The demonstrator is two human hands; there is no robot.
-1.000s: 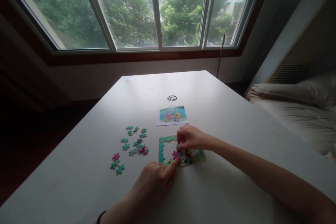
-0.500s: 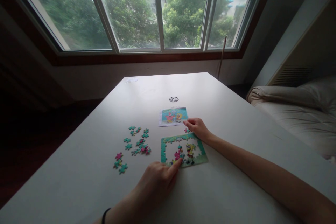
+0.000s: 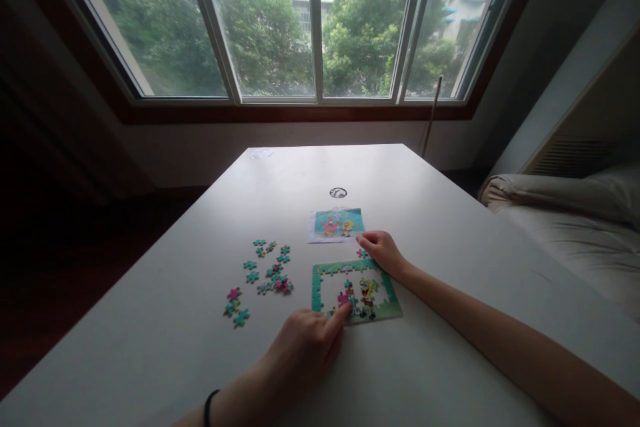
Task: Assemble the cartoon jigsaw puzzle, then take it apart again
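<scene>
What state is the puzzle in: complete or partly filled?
The puzzle is partly filled: white gaps show inside its green border, with loose pieces beside it.

No text, label, number or sign can be read.

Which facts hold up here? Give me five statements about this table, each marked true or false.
1. The left hand has a finger on the jigsaw puzzle. True.
2. The jigsaw puzzle is fully filled in. False: it is only partly filled.
3. A black band circles the left wrist. True.
4. Most loose jigsaw pieces lie right of the jigsaw puzzle. False: most loose jigsaw pieces lie left.
5. The cartoon picture lies beyond the jigsaw puzzle. True.
</scene>
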